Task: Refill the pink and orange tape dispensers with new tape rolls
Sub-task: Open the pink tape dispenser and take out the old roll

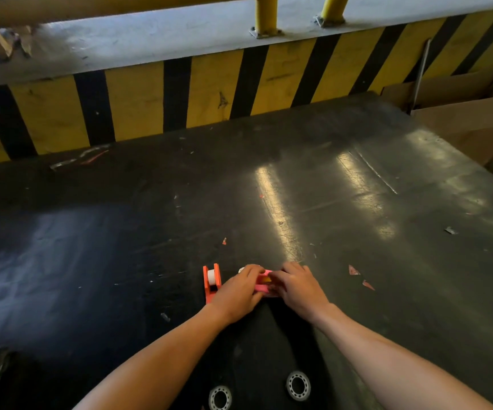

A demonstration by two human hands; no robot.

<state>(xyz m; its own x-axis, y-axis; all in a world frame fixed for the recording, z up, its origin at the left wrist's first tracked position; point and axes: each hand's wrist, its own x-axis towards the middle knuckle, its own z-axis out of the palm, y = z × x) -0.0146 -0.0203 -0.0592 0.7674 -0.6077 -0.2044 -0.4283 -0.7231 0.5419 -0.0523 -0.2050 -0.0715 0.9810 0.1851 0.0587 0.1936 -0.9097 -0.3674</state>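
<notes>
The orange tape dispenser (211, 282) stands on the dark table (121, 232) with a white tape roll (211, 276) in it, just left of my hands. The pink tape dispenser (262, 283) lies between my hands, mostly covered by fingers. My left hand (239, 294) grips its left side and my right hand (297, 287) grips its right side, fingertips meeting over the top. A yellowish patch shows inside the pink body. A small pale round thing (241, 270) peeks out behind my left fingers; what it is I cannot tell.
Small red and grey tape scraps (357, 276) lie scattered on the table. A yellow-and-black striped barrier (209, 93) runs along the far edge. Cardboard boxes (469, 113) stand at the right. Two rings (298, 385) sit on black fabric at the bottom.
</notes>
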